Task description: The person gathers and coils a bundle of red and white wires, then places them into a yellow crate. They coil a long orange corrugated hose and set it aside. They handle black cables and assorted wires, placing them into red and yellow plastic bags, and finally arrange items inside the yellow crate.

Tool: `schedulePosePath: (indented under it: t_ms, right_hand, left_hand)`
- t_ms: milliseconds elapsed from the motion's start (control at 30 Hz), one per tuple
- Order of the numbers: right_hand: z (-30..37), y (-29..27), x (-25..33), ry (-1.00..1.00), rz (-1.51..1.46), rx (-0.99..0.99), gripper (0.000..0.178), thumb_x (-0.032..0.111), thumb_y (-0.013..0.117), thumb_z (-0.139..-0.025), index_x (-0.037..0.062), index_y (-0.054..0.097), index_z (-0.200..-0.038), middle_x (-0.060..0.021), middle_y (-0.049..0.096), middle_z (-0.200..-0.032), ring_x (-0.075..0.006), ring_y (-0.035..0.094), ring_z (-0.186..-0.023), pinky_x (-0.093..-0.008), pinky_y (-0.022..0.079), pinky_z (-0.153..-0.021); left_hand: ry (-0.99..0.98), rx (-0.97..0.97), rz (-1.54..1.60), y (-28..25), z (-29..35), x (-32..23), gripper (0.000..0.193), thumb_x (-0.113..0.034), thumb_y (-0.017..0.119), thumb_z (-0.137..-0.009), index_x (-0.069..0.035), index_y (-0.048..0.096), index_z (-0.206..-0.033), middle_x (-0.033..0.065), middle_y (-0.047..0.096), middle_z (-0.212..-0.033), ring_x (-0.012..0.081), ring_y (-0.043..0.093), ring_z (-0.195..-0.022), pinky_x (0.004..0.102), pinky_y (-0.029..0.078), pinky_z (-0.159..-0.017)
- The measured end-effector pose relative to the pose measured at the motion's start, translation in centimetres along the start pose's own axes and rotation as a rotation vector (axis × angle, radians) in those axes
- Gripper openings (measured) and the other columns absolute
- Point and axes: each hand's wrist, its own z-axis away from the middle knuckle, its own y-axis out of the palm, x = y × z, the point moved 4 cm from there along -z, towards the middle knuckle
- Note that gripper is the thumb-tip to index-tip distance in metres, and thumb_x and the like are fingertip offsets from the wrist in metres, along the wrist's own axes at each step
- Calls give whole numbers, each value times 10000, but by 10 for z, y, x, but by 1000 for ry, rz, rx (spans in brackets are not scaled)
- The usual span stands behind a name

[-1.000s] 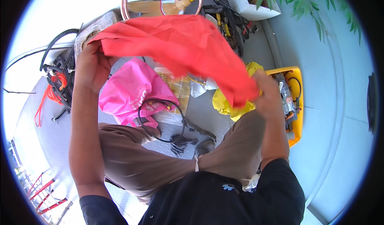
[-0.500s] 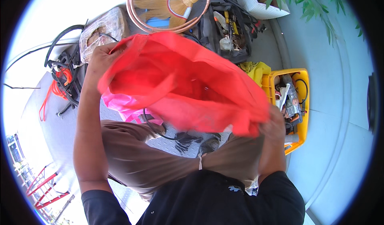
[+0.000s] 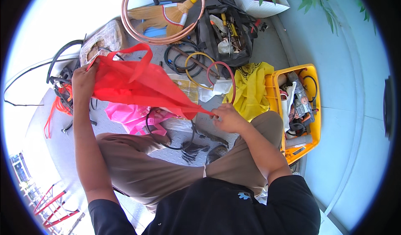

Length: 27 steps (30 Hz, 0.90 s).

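A red fabric bag [image 3: 142,80] with a loop handle is stretched between my two hands above my lap. My left hand [image 3: 84,81] grips its upper left corner. Fingers of my right hand [image 3: 227,117] pinch the opposite corner, which is drawn out to a narrow point. Below the bag lies a pink plastic bag [image 3: 127,117], partly covered by it. A black cable loop [image 3: 193,139] rests in front of my legs, close to dark gloves [image 3: 194,149] on the floor.
A yellow crate [image 3: 316,122] of tools and parts stands at the right, beside a yellow cloth or bag [image 3: 252,84]. Farther back are a black tool bag [image 3: 204,36], a copper tube coil [image 3: 125,9], a broom [image 3: 167,18] and coloured hose loops [image 3: 196,55]. Orange cord [image 3: 62,103] lies left.
The red bag has gone from spread wide open to pulled narrow and flatter. My right hand moved left and up, my left hand slightly left. Hose loops behind the bag now show.
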Motion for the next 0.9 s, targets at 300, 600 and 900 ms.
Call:
schedulePosePath:
  t_ms: [300, 600, 900]
  right_hand:
    - [-16, 49, -100, 1088, -1139, -263, 425, 305, 759, -913, 32, 557, -1168, -77, 603, -852, -172, 616, -723, -430, 589, -697]
    - [-39, 61, -157, 1111, -971, -749, 452, 342, 764, -902, 11, 630, -1180, -126, 661, -980, -229, 666, -728, -389, 554, -484]
    - [-72, -67, -57, 149, -230, -842, 172, 129, 691, -951, 26, 719, -1086, -49, 684, -950, -137, 641, -808, -335, 535, -759]
  left_hand:
    - [61, 179, -22, 20, 17, -15, 509, -461, 687, -964, 15, 715, -786, -6, 520, -546, 100, 442, -523, 329, 378, -512]
    - [53, 386, -149, 36, 44, -40, 537, -467, 733, -927, 57, 709, -810, 91, 481, -554, 153, 445, -546, 353, 430, -557]
    - [69, 743, -296, 56, 62, -49, 366, -343, 756, -911, 13, 779, -992, 73, 523, -587, 122, 476, -576, 340, 441, -586]
